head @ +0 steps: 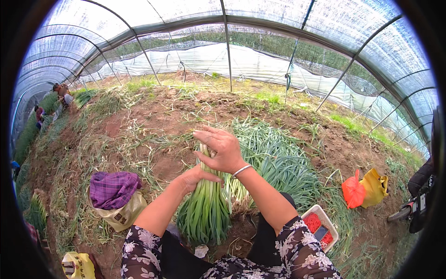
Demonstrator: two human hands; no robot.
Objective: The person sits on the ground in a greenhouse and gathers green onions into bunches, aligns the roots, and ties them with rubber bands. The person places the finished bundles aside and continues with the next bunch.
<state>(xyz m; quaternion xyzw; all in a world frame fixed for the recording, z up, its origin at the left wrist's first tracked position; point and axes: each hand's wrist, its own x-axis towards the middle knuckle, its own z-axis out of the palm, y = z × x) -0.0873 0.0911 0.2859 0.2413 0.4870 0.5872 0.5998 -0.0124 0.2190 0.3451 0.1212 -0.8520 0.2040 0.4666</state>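
A bunch of allium greens (205,209), scallions or young garlic, stands between my knees, leaves down and pale stems up. My left hand (198,178) wraps the stems partway up and grips them. Over the root ends is my right hand (223,148), a silver bangle at its wrist. Its fingers stretch out flat and its thumb stands apart, touching or very close to the stem tops; the contact is partly hidden. To the right lies a large heap of the same greens (278,164), its pale stems facing me.
A white plastic basket (334,230) with red bands and a phone sits by my right elbow. At left stands a sack (122,214) topped by purple plaid cloth (113,190). Red (354,191) and yellow bags (374,188) lie right, near a wheeled vehicle (414,205). People (62,93) bend far left.
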